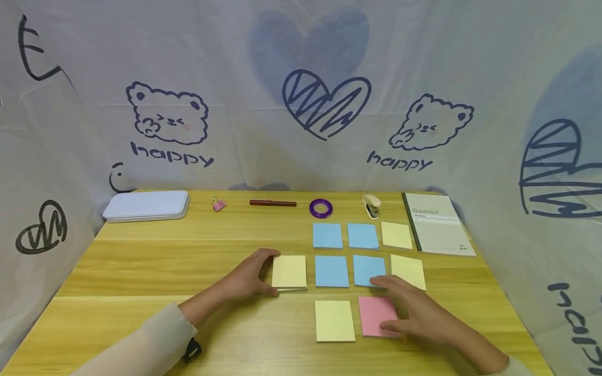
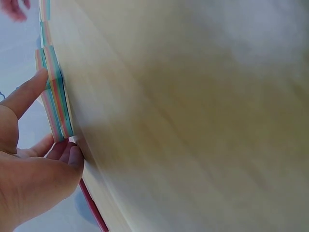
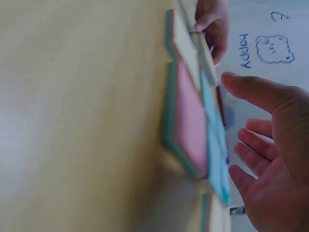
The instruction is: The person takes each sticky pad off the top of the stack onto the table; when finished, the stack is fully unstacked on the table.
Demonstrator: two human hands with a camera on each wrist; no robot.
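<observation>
A pale yellow sticky note pad (image 1: 289,271) lies at the left end of the middle row. My left hand (image 1: 244,277) grips its left side, thumb at the near edge and fingers at the far edge. In the left wrist view, the pad's layered coloured sides (image 2: 57,104) show between thumb and fingers. My right hand (image 1: 416,310) hovers over the right part of a pink pad (image 1: 373,316), fingers spread and holding nothing. The right wrist view shows this hand (image 3: 275,150) apart from the pads. Beside the pink pad lies another yellow pad (image 1: 335,321).
Blue pads (image 1: 331,271) and yellow pads (image 1: 396,235) lie in rows on the wooden table (image 1: 155,271). Along the back are a white case (image 1: 147,204), pink binder clip (image 1: 218,204), dark red pen (image 1: 273,202), purple tape roll (image 1: 313,208), stapler (image 1: 371,204) and notebook (image 1: 439,224).
</observation>
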